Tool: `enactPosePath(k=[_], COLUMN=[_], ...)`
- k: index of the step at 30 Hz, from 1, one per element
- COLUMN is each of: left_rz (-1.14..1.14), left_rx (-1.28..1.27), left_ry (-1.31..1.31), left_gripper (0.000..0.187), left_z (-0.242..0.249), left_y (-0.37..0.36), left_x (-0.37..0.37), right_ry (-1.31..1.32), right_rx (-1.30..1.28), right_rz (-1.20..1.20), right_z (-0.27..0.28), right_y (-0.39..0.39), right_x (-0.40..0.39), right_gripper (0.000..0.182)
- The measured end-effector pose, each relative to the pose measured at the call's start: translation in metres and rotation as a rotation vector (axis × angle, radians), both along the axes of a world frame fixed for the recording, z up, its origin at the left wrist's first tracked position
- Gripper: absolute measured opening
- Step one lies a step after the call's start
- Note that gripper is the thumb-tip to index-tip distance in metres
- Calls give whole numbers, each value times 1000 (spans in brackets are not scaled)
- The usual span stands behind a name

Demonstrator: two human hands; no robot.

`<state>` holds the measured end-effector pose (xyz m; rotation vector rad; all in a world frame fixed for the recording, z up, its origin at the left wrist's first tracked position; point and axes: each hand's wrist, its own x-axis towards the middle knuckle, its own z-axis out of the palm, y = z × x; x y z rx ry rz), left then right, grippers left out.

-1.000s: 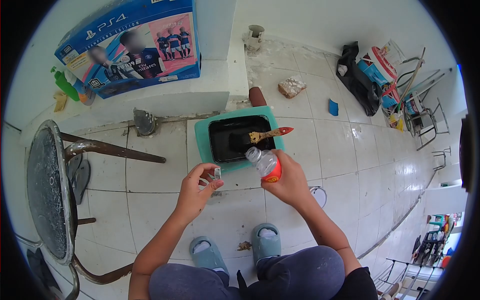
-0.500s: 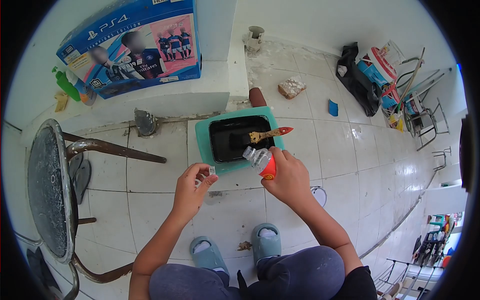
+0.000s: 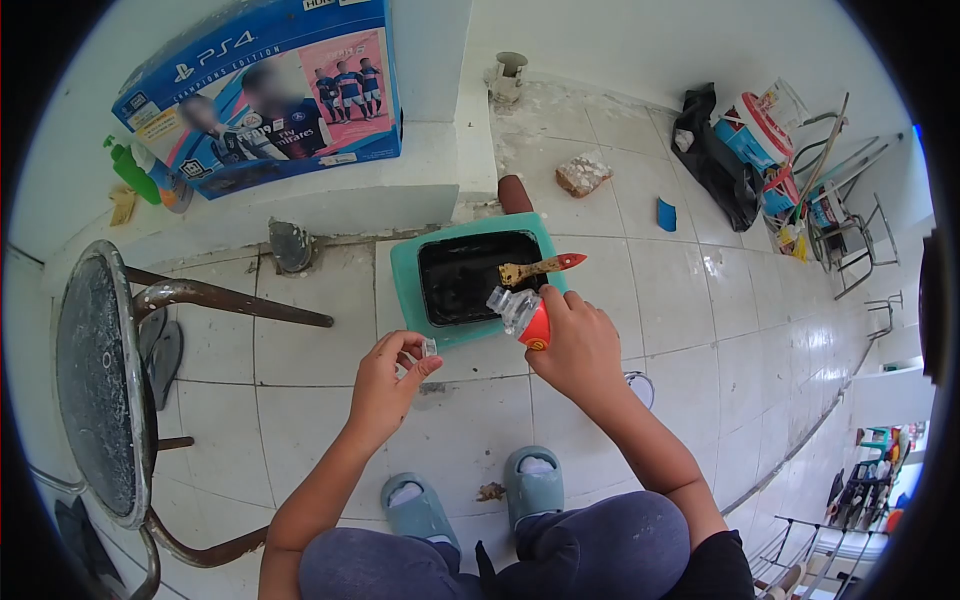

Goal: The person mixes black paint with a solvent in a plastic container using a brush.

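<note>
My right hand [image 3: 575, 345] is wrapped round a clear plastic bottle [image 3: 518, 312] with a red label. The uncapped bottle is tilted, its neck pointing left over the near right part of a black paint tray [image 3: 455, 318]. Dark paint covers the inside of the tray. A paintbrush [image 3: 543, 268] with a red-tipped handle rests across the tray's right rim, bristles inward. Between thumb and fingers, my left hand [image 3: 385, 372] pinches a small clear cap [image 3: 430, 347] near the tray's front left. Under the tray is a green plastic tub [image 3: 408, 285].
A metal-framed stool [image 3: 100, 380] stands at left, its legs reaching over the tiles. A PS4 box [image 3: 270, 110] sits on a ledge at the back left. Behind the tub lies a stone chunk [image 3: 583, 175]. Beside my right forearm is a round can [image 3: 640, 388].
The bottle has tipped slightly, and its neck sits a touch higher over the tray. My left hand has shifted a little to the right with the cap.
</note>
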<state>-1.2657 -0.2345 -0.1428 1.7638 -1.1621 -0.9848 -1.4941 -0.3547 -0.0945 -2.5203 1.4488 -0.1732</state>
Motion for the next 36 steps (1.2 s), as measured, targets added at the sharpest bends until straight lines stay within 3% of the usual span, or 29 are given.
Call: enactPosePath(k=[9,15,24,30,36], left_rz=[-11,-28,-32,-24,-22], left_rx=[-46,-40,-16,-27,-123], left_ry=[21,4,-16,14,158], left_gripper=[40,40,41,41,39], left_z=[-1,0,6,4,-2], left_y=[-1,-1,0,-1,-2], left_x=[1,1,-1,1,0], right_ry=[-148,-28,15,-130,-518], right_rx=[68,19,50,104,221], right_rz=[-53,-52,-60,-74,4], right_z=[0,-1,2,1,-32], right_y=[1,1,0,1,15], right_x=[-3,-7,-3,-2,-2], right_gripper=[62,56,64,63,63])
